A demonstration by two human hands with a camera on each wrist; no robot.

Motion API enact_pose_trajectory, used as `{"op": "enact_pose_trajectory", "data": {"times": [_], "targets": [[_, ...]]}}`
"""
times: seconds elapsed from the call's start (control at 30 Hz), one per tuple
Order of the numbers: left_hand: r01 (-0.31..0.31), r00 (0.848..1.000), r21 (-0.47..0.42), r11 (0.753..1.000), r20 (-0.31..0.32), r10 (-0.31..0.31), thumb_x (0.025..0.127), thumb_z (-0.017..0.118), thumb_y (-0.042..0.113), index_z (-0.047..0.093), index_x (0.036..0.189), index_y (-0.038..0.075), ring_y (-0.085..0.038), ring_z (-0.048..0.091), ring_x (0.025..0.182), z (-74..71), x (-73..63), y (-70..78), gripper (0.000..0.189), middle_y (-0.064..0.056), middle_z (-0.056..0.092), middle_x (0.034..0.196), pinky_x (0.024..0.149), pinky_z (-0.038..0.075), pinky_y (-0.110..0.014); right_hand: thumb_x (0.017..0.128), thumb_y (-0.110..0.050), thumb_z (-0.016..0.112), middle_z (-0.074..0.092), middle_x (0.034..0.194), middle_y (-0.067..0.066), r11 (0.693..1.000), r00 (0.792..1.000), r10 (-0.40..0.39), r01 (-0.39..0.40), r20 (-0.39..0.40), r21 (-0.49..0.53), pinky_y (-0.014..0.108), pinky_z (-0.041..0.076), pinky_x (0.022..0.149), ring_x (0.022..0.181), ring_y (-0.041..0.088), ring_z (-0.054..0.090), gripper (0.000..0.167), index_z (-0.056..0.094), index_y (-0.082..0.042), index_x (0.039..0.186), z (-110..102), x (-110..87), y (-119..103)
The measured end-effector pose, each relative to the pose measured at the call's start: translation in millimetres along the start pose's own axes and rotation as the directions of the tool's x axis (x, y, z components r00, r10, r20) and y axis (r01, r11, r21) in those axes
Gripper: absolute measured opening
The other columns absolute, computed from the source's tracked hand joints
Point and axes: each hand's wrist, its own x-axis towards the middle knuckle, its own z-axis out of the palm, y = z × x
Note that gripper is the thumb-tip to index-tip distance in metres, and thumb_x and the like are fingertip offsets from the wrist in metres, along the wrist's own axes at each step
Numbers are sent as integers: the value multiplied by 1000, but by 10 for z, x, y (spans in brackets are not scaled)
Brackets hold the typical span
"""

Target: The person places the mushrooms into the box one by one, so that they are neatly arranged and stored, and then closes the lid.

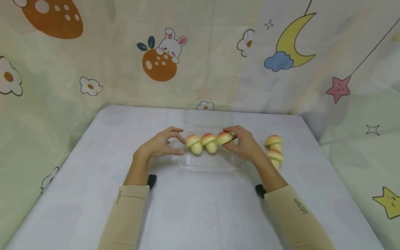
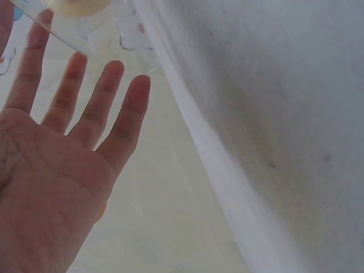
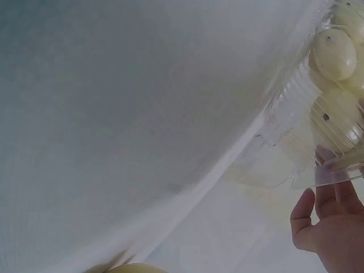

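Observation:
A clear plastic hinged box (image 1: pixel 206 162) lies on the table with its lid (image 1: pixel 206 118) folded back. Inside it, three mushrooms with yellow stems and reddish caps stand in a row: a left one (image 1: pixel 194 143), a middle one (image 1: pixel 208 142) and a right one (image 1: pixel 223 138). Thumb and fingers of my right hand (image 1: pixel 246 144) pinch the right mushroom, partly covering it. Beside the box's left wall is my left hand (image 1: pixel 160 143), fingertips close to the left mushroom; the left wrist view shows its fingers (image 2: pixel 62 96) spread and mostly straight.
Two more mushrooms, a rear one (image 1: pixel 274 141) and a front one (image 1: pixel 275 158), lie on the white-covered table (image 1: pixel 200 208) just right of my right hand. Printed cloth (image 1: pixel 212 52) hangs behind the table and along its sides.

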Motion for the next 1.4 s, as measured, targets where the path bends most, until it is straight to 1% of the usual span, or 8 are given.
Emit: {"op": "enact_pose_trajectory", "data": {"times": [0.13, 0.23, 0.53, 0.7, 0.77, 0.93, 1.13, 1.4], "targets": [[1, 1000, -2, 1000, -3, -1, 82, 88, 36, 73, 115, 17, -29, 36, 148, -13, -1, 2, 40, -3, 39, 160, 112, 45, -56, 88, -17, 82, 63, 126, 11, 999, 999, 40, -39, 37, -28, 47, 58, 85, 101, 31, 66, 52, 63, -7, 135, 5, 11, 3], [5, 1000, -1, 1000, -7, -5, 83, 88, 35, 74, 114, 18, -28, 37, 148, -16, -2, 1, 38, -3, 40, 160, 112, 45, -56, 88, -17, 82, 64, 127, 12, 998, 998, 42, -39, 47, -58, 44, 55, 84, 102, 31, 65, 52, 63, -7, 135, 14, 22, 7], [-5, 1000, -17, 1000, -1, 5, 84, 88, 34, 73, 115, 15, -28, 37, 147, -1, 12, 8, 39, -6, 39, 160, 112, 45, -56, 86, -16, 83, 65, 127, 14, 993, 998, 31, -24, 60, -117, 51, 54, 86, 100, 30, 66, 53, 64, -5, 134, 38, 32, 41], [-3, 1000, -11, 1000, -1, 3, 83, 88, 34, 73, 116, 15, -29, 37, 148, -1, 14, 23, 41, -6, 39, 161, 112, 45, -56, 86, -15, 83, 66, 128, 15, 988, 998, 11, -1, 65, -151, 50, 55, 87, 100, 30, 66, 52, 65, -3, 134, 54, 52, 62], [0, 1000, -11, 1000, 0, 0, 83, 88, 34, 73, 116, 15, -29, 37, 148, 0, 12, 20, 41, -6, 38, 161, 112, 45, -56, 86, -13, 83, 64, 128, 16, 989, 997, 13, -3, 72, -145, 48, 56, 83, 99, 31, 66, 53, 64, -2, 134, 60, 57, 56], [12, 1000, -15, 1000, 3, -12, 84, 88, 33, 73, 115, 17, -28, 36, 148, 13, 8, 1, 38, -4, 39, 160, 113, 44, -55, 88, -12, 82, 59, 129, 19, 992, 995, 50, -39, 90, -121, 42, 54, 76, 98, 31, 61, 53, 63, -2, 136, 86, 55, 50], [13, 1000, -21, 1000, 16, -13, 83, 87, 35, 73, 116, 16, -27, 36, 148, 28, -11, -5, 40, -5, 39, 161, 114, 43, -55, 87, -14, 83, 59, 126, 17, 989, 994, 61, -48, 95, -137, 41, 55, 78, 94, 30, 62, 55, 63, -2, 137, 117, 48, 71], [16, 1000, -17, 1000, 4, -16, 83, 88, 34, 73, 115, 18, -27, 36, 149, -5, -13, 19, 38, -1, 39, 160, 113, 44, -55, 86, -17, 85, 60, 127, 15, 988, 996, 31, -18, 82, -152, 45, 57, 84, 98, 32, 65, 57, 63, -3, 136, 63, 69, 28]]}}
